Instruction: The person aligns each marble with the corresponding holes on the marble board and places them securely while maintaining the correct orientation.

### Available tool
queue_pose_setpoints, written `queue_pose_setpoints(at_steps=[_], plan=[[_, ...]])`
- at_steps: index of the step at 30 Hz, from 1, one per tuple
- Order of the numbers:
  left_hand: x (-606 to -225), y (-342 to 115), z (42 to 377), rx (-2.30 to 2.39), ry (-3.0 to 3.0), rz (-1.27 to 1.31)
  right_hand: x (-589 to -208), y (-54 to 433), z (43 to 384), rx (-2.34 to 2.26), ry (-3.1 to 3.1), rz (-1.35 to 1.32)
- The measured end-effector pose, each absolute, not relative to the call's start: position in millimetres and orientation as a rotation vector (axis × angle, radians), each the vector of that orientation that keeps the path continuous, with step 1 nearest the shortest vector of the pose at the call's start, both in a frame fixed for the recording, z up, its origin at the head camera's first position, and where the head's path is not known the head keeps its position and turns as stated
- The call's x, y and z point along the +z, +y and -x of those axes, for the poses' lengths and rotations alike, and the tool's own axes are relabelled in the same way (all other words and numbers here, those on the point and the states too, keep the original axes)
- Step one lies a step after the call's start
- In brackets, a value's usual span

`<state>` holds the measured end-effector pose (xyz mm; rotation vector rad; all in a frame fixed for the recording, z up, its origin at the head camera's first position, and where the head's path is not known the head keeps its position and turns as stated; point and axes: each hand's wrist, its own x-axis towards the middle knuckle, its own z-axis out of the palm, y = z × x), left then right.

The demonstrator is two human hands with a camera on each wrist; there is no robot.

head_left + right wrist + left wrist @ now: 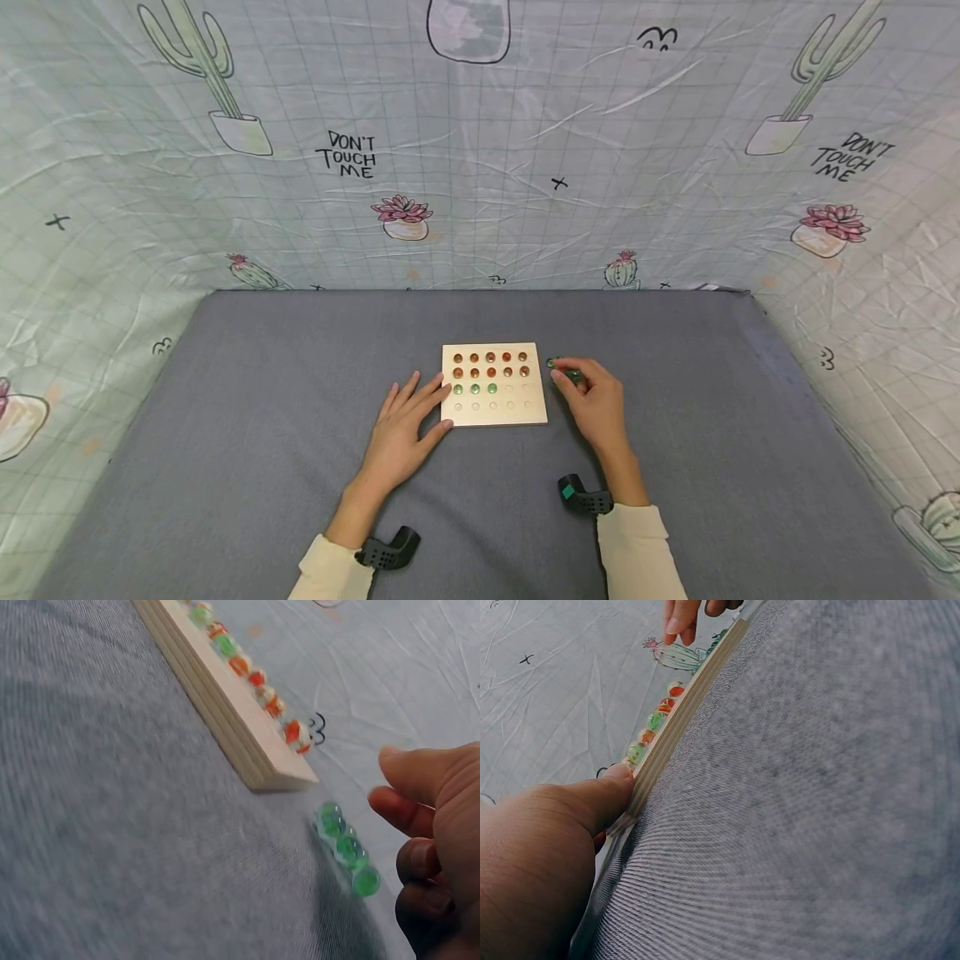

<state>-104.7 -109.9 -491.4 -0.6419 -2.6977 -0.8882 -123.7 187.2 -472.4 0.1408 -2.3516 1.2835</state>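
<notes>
A pale wooden board (540, 412) lies on the grey cloth, dimpled in rows. Its two far rows hold orange-red marbles (491, 372), and three green marbles (475, 389) sit in the left part of the third row. My left hand (400, 439) rests with spread fingers at the board's left edge; its thumb (615, 784) touches the corner in the left wrist view. Off the board's right side, my right hand (596, 404) hovers above several loose green marbles (366, 881). A gap shows between its thumb and index finger, with nothing held there.
Grey cloth (262, 450) covers the table around the board. Behind it and at both sides hangs a patterned sheet (487, 167) with cactus drawings. Dark camera bands (390, 550) sit on both wrists.
</notes>
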Motion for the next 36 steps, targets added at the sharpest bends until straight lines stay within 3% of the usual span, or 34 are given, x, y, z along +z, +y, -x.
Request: queue_pose_setpoints(at_steps=[36], plan=[[-491.6,-107.8,101.6,-0.890,-2.702,0.628,-485.8,196.0,127.0,1.106,-2.501,-0.272]])
